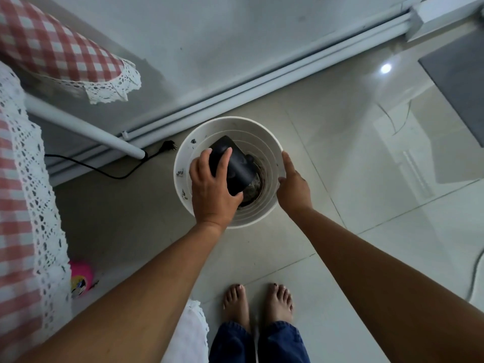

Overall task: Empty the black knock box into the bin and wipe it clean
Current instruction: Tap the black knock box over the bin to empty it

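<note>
Knock box upended over the bin, head view, centre of the frame.

Left hand [212, 189] has its grip closed round the black knock box [233, 166], fingers [225, 158] over the top face and thumb under the lower edge, holding it tilted mouth-down inside the rim of the white bin [275, 142] on the floor. Right hand [293, 187] rests spread and empty on the bin's right rim, apparently steadying it. Dark grounds seem to lie at the bin's bottom. To do this step well, the box probably should stay low within the rim and be tapped firmly so the grounds fall inside. Box sits wholly above the left palm, toward the upper right of it.
</note>
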The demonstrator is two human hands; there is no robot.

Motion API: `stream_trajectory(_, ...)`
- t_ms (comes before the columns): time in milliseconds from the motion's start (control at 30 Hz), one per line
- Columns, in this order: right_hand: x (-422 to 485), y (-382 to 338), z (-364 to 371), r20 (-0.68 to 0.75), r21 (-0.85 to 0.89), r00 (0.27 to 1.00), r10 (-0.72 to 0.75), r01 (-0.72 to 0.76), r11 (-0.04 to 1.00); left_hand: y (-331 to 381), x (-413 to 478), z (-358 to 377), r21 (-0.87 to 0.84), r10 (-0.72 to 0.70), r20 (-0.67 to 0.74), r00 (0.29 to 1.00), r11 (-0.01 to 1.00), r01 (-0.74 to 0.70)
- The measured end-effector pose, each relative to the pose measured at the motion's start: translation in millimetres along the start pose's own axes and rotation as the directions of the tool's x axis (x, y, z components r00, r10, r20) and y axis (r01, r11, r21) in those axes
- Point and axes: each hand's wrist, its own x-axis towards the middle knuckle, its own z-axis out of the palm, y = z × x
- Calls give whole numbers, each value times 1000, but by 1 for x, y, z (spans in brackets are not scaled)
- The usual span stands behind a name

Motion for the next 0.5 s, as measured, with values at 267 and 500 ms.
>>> stream_trajectory(267, -3, 0, -2, 9, -16, 1000, -28, 28, 999, -10, 2, 1, 231, 228, -19, 973, 948, -218)
stream_trajectory(500, -4, -1, -1, -6, 20, 1000, -21, 21, 1000, -13, 7, 1, 282, 288, -54, 956, 923, -262)
